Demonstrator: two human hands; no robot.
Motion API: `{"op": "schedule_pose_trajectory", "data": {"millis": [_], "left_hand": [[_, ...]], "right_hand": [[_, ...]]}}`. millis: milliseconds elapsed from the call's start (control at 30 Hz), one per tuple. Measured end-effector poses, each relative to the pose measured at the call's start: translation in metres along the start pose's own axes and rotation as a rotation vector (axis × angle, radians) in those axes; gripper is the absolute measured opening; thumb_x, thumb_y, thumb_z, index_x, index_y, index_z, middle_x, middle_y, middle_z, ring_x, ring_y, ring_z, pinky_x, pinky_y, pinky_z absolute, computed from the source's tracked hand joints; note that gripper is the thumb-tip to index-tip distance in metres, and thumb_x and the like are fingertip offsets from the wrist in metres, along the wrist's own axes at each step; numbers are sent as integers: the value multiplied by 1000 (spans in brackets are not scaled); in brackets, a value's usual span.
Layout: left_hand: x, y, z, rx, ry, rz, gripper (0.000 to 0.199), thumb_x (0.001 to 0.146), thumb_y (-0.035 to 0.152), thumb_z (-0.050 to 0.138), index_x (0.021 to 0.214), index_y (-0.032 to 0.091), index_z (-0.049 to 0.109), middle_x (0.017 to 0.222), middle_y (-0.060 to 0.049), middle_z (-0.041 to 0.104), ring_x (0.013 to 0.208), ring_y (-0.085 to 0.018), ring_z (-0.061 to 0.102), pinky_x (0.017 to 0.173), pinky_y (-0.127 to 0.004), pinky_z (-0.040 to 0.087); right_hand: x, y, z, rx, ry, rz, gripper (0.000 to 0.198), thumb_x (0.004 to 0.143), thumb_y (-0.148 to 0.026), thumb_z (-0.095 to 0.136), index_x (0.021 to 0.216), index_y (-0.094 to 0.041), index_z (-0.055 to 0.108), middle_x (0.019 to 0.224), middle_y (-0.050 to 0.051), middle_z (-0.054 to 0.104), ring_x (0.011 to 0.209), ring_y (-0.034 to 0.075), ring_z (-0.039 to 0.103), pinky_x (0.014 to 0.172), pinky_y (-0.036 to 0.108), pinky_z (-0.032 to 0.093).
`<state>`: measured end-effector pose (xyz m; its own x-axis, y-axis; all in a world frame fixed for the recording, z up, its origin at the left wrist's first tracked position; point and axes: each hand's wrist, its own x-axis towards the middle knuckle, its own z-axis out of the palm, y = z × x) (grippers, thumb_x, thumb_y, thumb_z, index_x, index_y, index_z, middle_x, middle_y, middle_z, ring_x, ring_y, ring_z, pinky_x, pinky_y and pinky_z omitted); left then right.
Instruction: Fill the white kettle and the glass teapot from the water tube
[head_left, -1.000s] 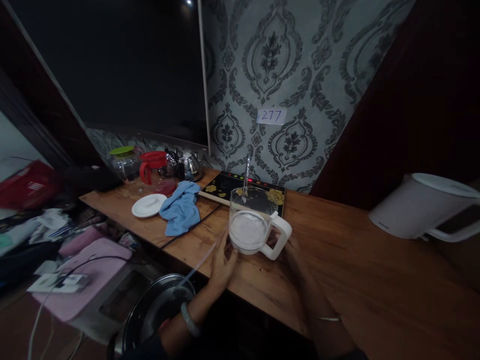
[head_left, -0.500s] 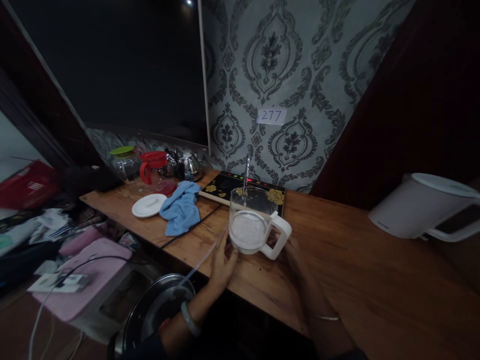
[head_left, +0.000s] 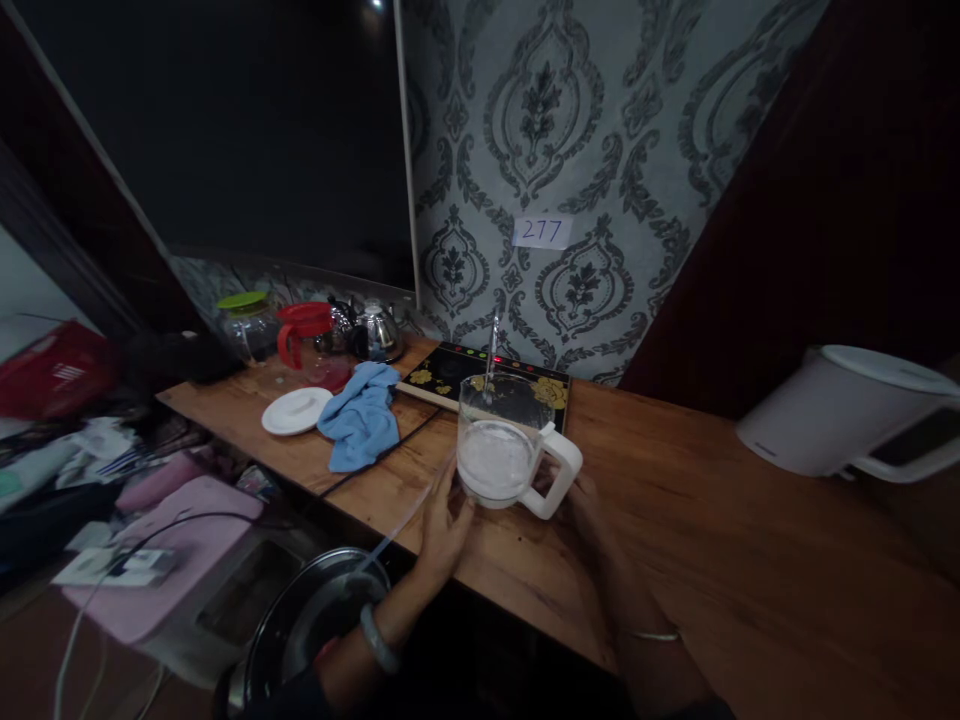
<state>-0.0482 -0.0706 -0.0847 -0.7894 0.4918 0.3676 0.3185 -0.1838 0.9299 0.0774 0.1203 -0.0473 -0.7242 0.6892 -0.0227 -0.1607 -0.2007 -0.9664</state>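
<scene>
A clear glass jug (head_left: pixel 498 460) with a white handle (head_left: pixel 564 468) stands upright over the front of the wooden table, and whitish, bubbly water shows inside. My left hand (head_left: pixel 444 520) holds its lower left side, thumb at the front and fingers curled round the glass. From the right, my right hand (head_left: pixel 581 495) grips the jug behind the handle, its fingers partly hidden. Above the jug's far rim rises a thin, shiny upright spout or stream (head_left: pixel 493 345); I cannot tell which. A black panel with gold flowers (head_left: pixel 429 376) lies just behind.
Left on the table (head_left: pixel 720 510) are a blue cloth (head_left: pixel 365 420), a white lid (head_left: pixel 296 411), a red-topped jug (head_left: pixel 306 322), a green-lidded jar (head_left: pixel 246 325) and a metal kettle (head_left: pixel 379 332). A large white pitcher (head_left: pixel 832 420) stands right. Below left, a tube runs into a dark bucket (head_left: pixel 262 625).
</scene>
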Motion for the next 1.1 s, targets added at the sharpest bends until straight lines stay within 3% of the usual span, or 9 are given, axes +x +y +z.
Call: {"op": "schedule_pose_trajectory", "data": {"millis": [167, 333, 733, 933, 1100], "left_hand": [[0, 2, 1, -12, -2, 9, 63, 89, 43, 66, 147, 25, 50, 149, -13, 55, 138, -31, 52, 117, -51, 42], [0, 6, 0, 8, -20, 2, 61, 90, 42, 66, 147, 25, 51, 150, -13, 54, 136, -30, 55, 116, -50, 43], [1, 11, 1, 11, -38, 9, 60, 91, 37, 63, 148, 24, 48, 151, -14, 52, 135, -29, 55, 117, -51, 42], [0, 12, 1, 27, -35, 16, 60, 91, 40, 64, 147, 25, 50, 151, -13, 52, 136, -29, 54, 117, -51, 42], [0, 7, 0, 27, -18, 22, 60, 91, 40, 64, 147, 26, 50, 150, -13, 54, 139, -30, 52, 118, -51, 41]], "right_hand": [[2, 3, -1, -15, -12, -13, 41, 67, -56, 82, 77, -17, 74, 65, 4, 68, 44, 11, 49, 38, 21, 28], [2, 3, -2, -28, 9, 11, 45, 66, -60, 82, 71, -16, 73, 60, 3, 66, 40, 9, 45, 35, 21, 26], [0, 2, -2, -12, -10, -3, 44, 69, -55, 81, 91, -17, 77, 72, 5, 73, 43, 10, 49, 37, 22, 28], [0, 3, -2, -18, -1, 6, 41, 69, -57, 80, 79, -17, 76, 67, 5, 71, 42, 10, 44, 38, 23, 25], [-1, 0, -1, -17, -10, 1, 42, 68, -56, 82, 85, -18, 78, 69, 5, 72, 44, 12, 49, 38, 23, 29]]}}
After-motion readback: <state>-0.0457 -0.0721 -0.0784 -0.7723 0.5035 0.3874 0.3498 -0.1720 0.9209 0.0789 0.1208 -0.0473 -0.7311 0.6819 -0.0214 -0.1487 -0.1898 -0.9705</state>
